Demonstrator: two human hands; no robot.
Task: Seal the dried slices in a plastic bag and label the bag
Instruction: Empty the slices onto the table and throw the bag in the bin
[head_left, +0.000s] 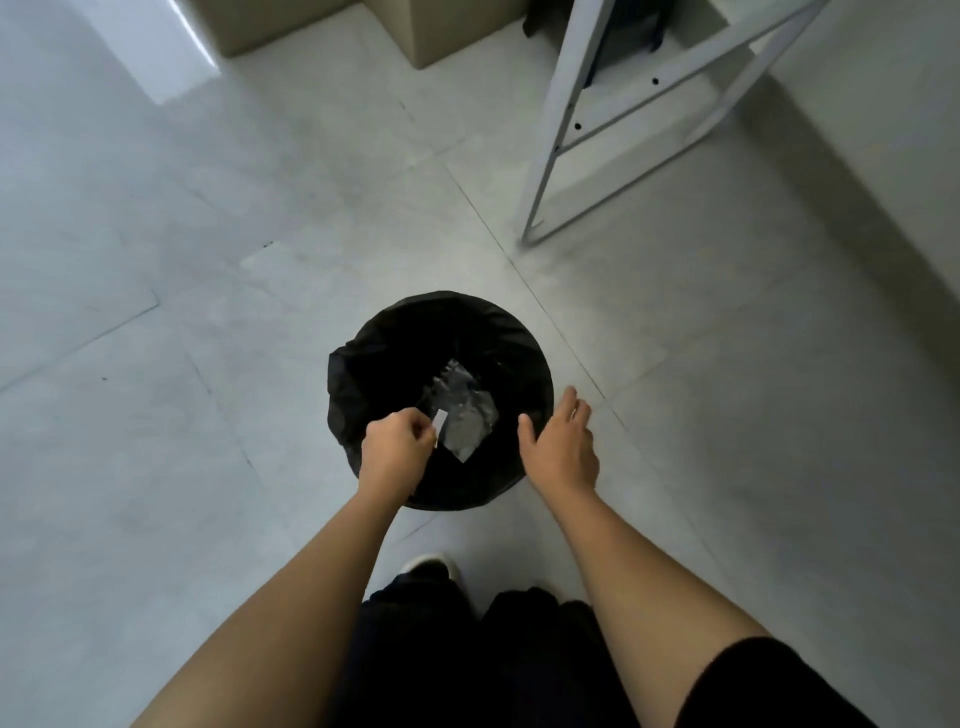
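Note:
A round bin lined with a black bag (363, 364) stands on the floor in front of me. Inside it lies a crumpled piece of clear plastic (462, 410). My left hand (397, 441) hovers over the bin's near left rim with its fingers curled, pinching a small white strip of paper (441, 422) at the fingertips. My right hand (563, 447) hangs beside the bin's right rim, fingers straight and spread, holding nothing. No dried slices or sealed bag are in view.
Pale tiled floor (208, 260) surrounds the bin. A white metal table frame (561, 130) stands at the back right. Cardboard boxes (431, 36) sit against the far wall. My legs in dark trousers and one shoe (431, 566) are just behind the bin.

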